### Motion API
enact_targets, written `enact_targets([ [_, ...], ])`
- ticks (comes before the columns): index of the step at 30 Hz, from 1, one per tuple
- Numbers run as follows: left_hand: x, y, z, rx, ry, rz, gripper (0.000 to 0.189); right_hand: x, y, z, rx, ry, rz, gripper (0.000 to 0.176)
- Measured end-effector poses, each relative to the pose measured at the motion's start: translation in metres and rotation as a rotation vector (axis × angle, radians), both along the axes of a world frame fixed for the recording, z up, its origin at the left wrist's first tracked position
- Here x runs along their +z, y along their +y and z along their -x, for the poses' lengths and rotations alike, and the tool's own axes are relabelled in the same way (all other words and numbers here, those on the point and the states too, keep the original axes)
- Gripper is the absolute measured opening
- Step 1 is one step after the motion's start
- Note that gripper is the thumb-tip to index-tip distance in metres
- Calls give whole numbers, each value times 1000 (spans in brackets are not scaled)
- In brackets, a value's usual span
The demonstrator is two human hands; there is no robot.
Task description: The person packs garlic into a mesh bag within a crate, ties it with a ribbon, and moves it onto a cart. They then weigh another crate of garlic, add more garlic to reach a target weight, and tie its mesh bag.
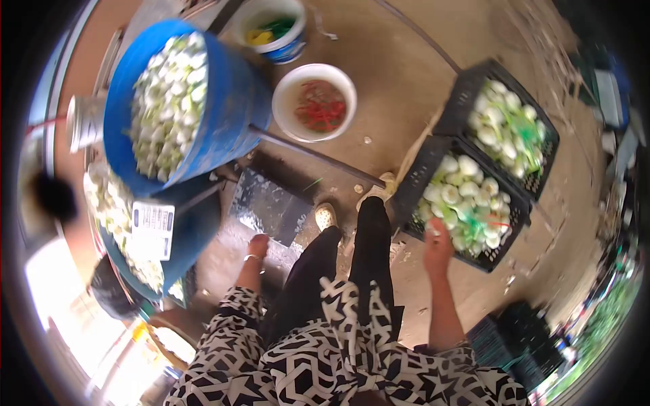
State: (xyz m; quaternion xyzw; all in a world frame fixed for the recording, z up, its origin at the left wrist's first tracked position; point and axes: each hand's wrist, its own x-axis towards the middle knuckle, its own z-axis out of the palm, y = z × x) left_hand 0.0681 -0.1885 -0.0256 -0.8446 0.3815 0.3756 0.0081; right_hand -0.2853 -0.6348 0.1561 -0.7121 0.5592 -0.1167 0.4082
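My right hand (439, 247) is over the near edge of a black plastic crate (404, 205) of peeled white onions (467, 196). Its fingers look curled, with something small and pale at the tips that I cannot make out. Green and red netting (479, 224) lies on the onions in this crate. My left hand (258, 245), with a bracelet at the wrist, hangs above the front edge of a dark flat board (271, 206). The fingers of this hand are too foreshortened to read.
A tilted blue barrel (230, 108) full of onions leans at the left, above a blue tub (196, 227) with more onions. A white bowl (281, 101) holds red strips or ties. Behind it stands a white bucket (244, 20). A second black crate (450, 115) of onions adjoins the first. A bar (318, 157) crosses the floor.
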Motion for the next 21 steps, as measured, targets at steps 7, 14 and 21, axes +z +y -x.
enact_targets([
  [7,92,72,20,1648,323,125,26,-31,68,-179,587,-60,-284,27],
  [14,82,41,140,1720,433,43,31,-135,79,-241,896,73,-517,23],
  [21,61,58,212,1696,373,-114,34,-210,82,-252,1159,227,-637,24],
])
